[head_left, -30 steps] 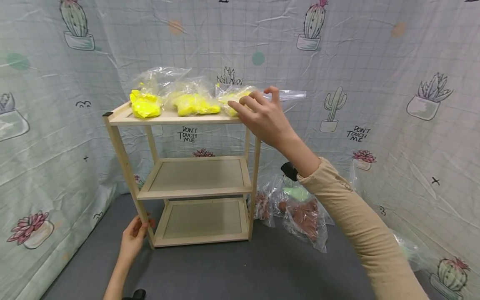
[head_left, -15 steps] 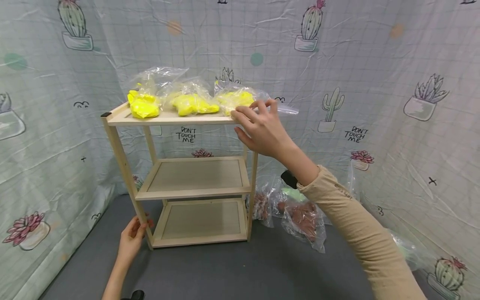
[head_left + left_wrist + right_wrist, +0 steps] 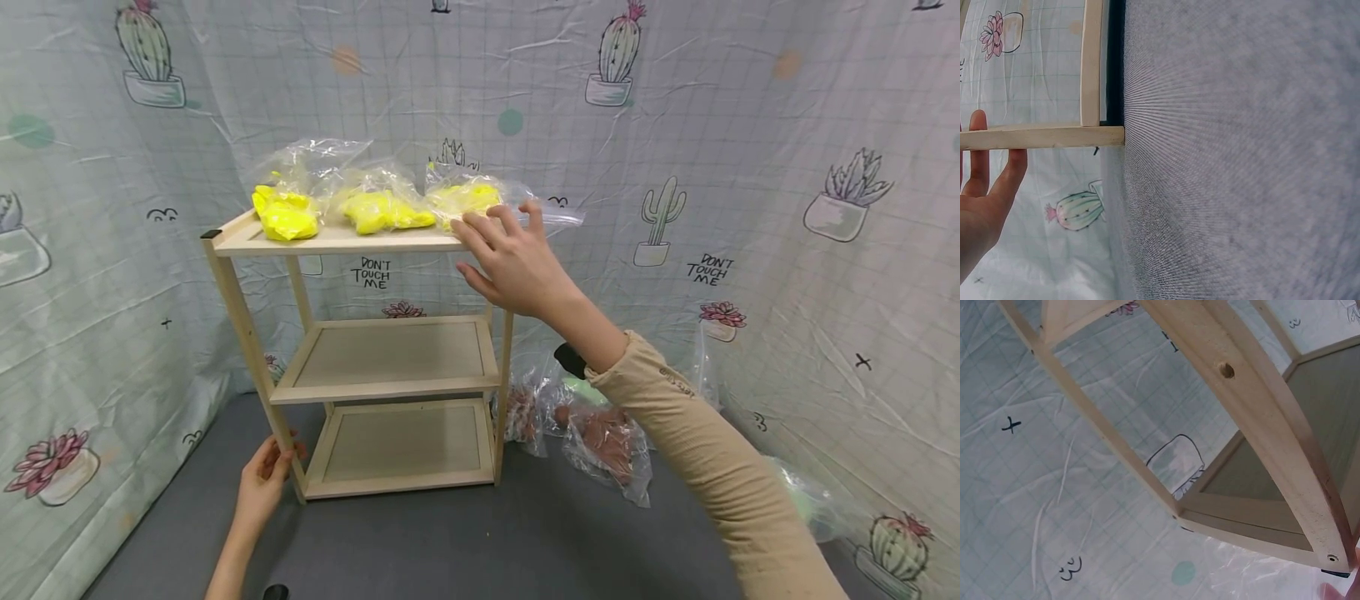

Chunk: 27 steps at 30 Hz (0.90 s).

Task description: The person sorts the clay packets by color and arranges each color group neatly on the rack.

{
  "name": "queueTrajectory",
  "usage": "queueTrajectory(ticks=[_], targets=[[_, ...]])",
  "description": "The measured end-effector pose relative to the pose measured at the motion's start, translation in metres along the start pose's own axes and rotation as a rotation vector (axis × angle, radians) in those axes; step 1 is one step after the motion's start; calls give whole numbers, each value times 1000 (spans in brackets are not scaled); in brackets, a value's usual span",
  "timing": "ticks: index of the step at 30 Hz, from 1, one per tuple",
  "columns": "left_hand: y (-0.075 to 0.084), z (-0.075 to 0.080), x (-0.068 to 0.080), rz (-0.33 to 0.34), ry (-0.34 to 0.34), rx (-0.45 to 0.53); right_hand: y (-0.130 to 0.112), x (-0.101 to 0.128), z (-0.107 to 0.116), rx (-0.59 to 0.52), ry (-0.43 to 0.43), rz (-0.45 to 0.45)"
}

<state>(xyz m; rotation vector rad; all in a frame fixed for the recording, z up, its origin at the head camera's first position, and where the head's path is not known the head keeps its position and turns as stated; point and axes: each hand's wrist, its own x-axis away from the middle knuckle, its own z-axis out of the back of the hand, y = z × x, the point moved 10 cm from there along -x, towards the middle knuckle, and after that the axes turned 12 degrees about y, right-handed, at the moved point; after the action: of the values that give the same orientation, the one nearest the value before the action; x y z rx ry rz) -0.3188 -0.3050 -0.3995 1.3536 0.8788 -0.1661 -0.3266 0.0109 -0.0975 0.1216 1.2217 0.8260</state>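
A three-tier wooden rack [image 3: 345,240] stands on the grey floor. Three clear bags of yellow stuff lie on its top shelf: left bag [image 3: 285,215], middle bag [image 3: 384,210], right bag [image 3: 465,197]. My right hand [image 3: 510,258] is at the top shelf's front right corner, its spread fingers touching the right bag's near side and holding nothing. My left hand [image 3: 266,482] grips the rack's front left leg [image 3: 247,333] near the floor. The left wrist view shows that hand [image 3: 982,194] against the leg [image 3: 1041,137]. Rack frame [image 3: 1260,419] fills the right wrist view.
Clear bags of brown pieces [image 3: 609,437] and a green one [image 3: 588,388] lie on the floor right of the rack. Another bag [image 3: 813,500] lies at far right. Cactus-print cloth [image 3: 750,167] walls the space on three sides. Middle [image 3: 390,354] and bottom [image 3: 405,442] shelves hold nothing.
My right hand has come off the top of the right yellow bag and slid down and left to the shelf's front edge. The bag's loose flap has sunk. The left hand stayed.
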Motion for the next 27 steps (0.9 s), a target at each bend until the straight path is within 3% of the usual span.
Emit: queueTrajectory(ticks=[6,12,27], targets=[[1,-1,0,-19,-18,14,1,6,4,-14,29,-9],[-3,1,0,-3,2,-8,-2,19,19,-35,126,7],[-8,2,-1,24,14,-89,-15,78,56,-141,284,53]])
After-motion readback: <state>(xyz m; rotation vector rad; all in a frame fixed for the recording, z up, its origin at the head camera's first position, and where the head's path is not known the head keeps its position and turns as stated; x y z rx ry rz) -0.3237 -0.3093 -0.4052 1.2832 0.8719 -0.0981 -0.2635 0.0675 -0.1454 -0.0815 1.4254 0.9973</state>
